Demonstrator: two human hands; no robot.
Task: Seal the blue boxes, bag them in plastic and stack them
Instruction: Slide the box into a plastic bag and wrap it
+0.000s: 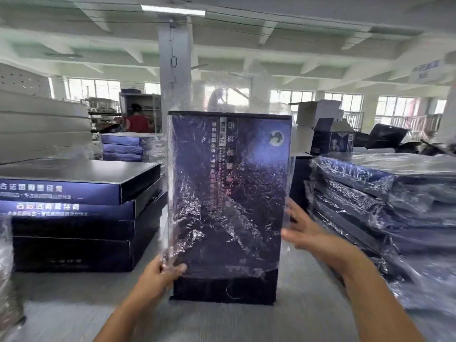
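Observation:
A blue box (pixel 229 193) stands upright on the grey table, most of it inside a clear plastic bag (pixel 192 233) that reaches past its top; the box's bottom strip is bare. My left hand (pixel 162 272) pinches the bag's lower left edge. My right hand (pixel 306 233) lies with fingers straight against the box's right side. A stack of unbagged blue boxes (pixel 74 213) sits at the left. A stack of bagged boxes (pixel 385 198) sits at the right.
Behind at the left is another small stack of bagged boxes (pixel 125 146). Loose plastic (pixel 7 267) lies at the left edge. Open cartons (pixel 333 137) stand at the back right. A person in red (pixel 138 119) works far behind, beside a pillar (pixel 175 70).

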